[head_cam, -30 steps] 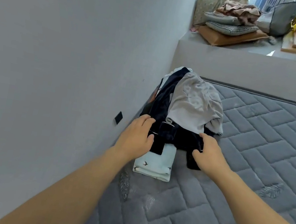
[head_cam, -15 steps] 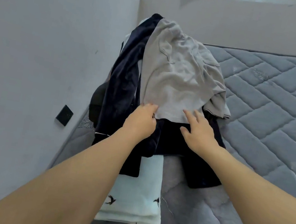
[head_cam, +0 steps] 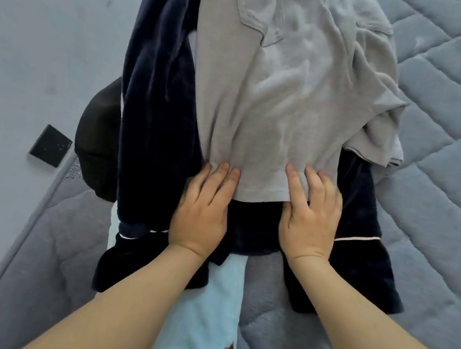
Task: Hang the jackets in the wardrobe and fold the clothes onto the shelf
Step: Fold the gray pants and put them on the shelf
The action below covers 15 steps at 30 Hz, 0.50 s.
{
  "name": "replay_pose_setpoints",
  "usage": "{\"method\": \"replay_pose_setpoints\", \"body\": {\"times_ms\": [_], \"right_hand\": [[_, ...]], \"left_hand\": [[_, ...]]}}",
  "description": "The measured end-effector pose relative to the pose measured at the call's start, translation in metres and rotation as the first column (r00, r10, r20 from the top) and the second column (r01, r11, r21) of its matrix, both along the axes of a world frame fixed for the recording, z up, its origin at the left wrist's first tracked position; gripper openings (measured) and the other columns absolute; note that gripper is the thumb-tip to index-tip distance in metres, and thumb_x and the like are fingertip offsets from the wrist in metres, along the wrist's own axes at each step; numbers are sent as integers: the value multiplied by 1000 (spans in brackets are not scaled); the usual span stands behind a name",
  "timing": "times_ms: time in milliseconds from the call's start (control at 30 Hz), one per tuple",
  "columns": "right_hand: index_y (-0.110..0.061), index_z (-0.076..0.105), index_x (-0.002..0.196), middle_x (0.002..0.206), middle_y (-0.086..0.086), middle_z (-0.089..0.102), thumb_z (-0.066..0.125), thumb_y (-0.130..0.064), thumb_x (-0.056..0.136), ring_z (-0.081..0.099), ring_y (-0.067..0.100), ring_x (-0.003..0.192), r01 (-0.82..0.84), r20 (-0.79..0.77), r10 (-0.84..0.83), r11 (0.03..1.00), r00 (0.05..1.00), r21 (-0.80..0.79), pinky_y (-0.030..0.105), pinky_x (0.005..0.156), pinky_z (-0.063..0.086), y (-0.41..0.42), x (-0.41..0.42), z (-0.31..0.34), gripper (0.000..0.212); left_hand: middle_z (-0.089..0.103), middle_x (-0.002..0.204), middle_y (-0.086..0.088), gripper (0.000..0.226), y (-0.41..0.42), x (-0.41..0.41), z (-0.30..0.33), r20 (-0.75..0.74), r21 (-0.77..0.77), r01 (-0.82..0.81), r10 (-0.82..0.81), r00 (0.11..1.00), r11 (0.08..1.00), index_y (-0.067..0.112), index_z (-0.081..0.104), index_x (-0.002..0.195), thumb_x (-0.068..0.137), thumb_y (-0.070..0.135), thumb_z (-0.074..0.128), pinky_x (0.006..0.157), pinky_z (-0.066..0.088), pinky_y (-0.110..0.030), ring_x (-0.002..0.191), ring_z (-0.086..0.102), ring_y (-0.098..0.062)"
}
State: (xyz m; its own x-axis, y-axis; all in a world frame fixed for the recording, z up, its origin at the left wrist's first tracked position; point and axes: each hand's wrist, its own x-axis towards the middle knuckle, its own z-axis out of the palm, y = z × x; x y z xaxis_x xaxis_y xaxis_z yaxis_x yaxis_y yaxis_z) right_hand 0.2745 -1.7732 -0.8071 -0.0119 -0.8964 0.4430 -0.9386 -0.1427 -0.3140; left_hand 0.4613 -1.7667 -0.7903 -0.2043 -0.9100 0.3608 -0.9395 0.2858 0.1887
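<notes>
A crumpled grey shirt (head_cam: 281,92) lies on top of a pile of clothes on the bed. Under it is a dark navy garment with thin white piping (head_cam: 161,88), and below that a folded light blue cloth with small bird prints (head_cam: 209,321). My left hand (head_cam: 202,209) and my right hand (head_cam: 310,217) are side by side at the shirt's near hem. The fingers of both lie on top of the grey cloth and the thumbs are tucked under the edge, so each hand pinches the hem. The fabric bunches at my left fingertips.
The pile sits on a grey quilted mattress (head_cam: 444,208) against a pale wall (head_cam: 36,23) on the left. A black wall socket (head_cam: 50,145) is low on the wall. A black item (head_cam: 96,138) sticks out between the pile and the wall.
My head has come much closer to the pile. Both hands moved up from the dark garment to the grey shirt's near hem and took hold of it.
</notes>
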Motion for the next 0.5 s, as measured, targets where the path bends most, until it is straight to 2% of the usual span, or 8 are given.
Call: {"method": "replay_pose_setpoints", "body": {"times_ms": [300, 433, 500], "right_hand": [[-14, 54, 140, 137, 16, 53, 50, -5, 88, 45, 37, 129, -15, -3, 15, 1000, 1000, -11, 58, 105, 34, 0, -2, -2, 52], [-15, 53, 140, 138, 13, 54, 48, -9, 89, 45, 36, 130, -21, 12, 21, 1000, 1000, -12, 57, 105, 34, 0, -2, 0, 51], [-12, 57, 137, 135, 13, 56, 50, -6, 89, 47, 36, 128, -87, 83, 83, 996, 993, 36, 55, 104, 35, 1, -9, 9, 48]], "left_hand": [[63, 131, -13, 45, -2, -1, -11, 68, -155, 4, 7, 998, 988, 9, 62, 132, 89, 7, 46, 100, 47, -47, 124, 44, -33], [63, 131, -13, 45, -3, 1, -15, 68, -237, 22, -6, 998, 971, 9, 62, 133, 90, 4, 49, 102, 44, -45, 122, 51, -36], [64, 129, -14, 45, 0, 0, -13, 50, -261, 26, -13, 999, 965, 9, 62, 132, 89, 1, 52, 101, 47, -47, 118, 56, -40]]}}
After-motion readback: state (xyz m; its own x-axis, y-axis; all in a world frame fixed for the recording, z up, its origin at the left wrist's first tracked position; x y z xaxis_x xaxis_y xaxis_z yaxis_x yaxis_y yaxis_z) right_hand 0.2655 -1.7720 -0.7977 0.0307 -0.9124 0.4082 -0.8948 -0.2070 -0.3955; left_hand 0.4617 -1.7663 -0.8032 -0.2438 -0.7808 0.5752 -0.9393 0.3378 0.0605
